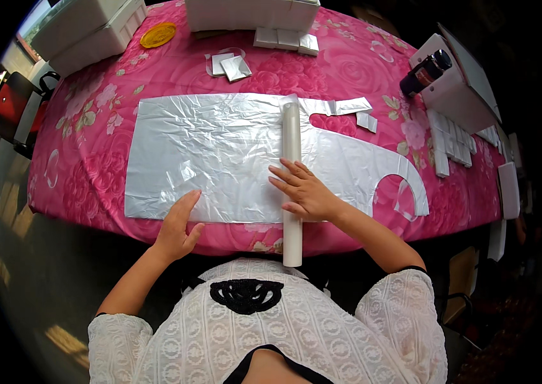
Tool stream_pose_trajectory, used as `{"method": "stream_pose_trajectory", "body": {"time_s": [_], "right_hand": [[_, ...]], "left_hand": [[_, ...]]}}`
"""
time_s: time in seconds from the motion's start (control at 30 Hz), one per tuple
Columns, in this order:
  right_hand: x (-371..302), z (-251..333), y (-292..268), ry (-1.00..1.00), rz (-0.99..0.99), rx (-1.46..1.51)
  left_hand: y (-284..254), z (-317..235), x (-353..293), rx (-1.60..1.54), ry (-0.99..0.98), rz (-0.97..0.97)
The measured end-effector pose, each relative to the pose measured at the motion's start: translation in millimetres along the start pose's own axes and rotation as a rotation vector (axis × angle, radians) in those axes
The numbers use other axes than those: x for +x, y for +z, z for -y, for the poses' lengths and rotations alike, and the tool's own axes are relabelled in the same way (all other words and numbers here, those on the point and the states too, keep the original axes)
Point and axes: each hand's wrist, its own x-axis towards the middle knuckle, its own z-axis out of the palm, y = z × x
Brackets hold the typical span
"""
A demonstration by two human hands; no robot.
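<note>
Several boxes (252, 15), contents hidden, stand beyond right fingers (290, 178) spread over a tube (291, 131) and empty, half-open left fingers (184, 205).

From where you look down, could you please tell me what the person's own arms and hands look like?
Both sleeves are white, short and patterned, with thin dark edging. The forearms, left hand and right hand are bare and ungloved.
</note>
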Motion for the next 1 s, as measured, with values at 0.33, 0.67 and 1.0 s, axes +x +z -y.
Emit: {"method": "stream_pose_trajectory", "body": {"time_s": [0.33, 0.67, 1.0], "right_hand": [[165.1, 97.4, 14.5, -0.267, 0.09, 0.528], [269.9, 82.9, 104.9, -0.294, 0.096, 0.094], [271.9, 135.2, 103.7, 0.497, -0.401, 1.275]], "left_hand": [[-39.6, 16.6, -53.6, -0.342, -0.43, -0.313], [-26.8, 18.0, -90.2, -0.15, -0.76, -0.352], [-30.4, 8.7, -72.7, -1.327, -0.776, -0.308]]}}
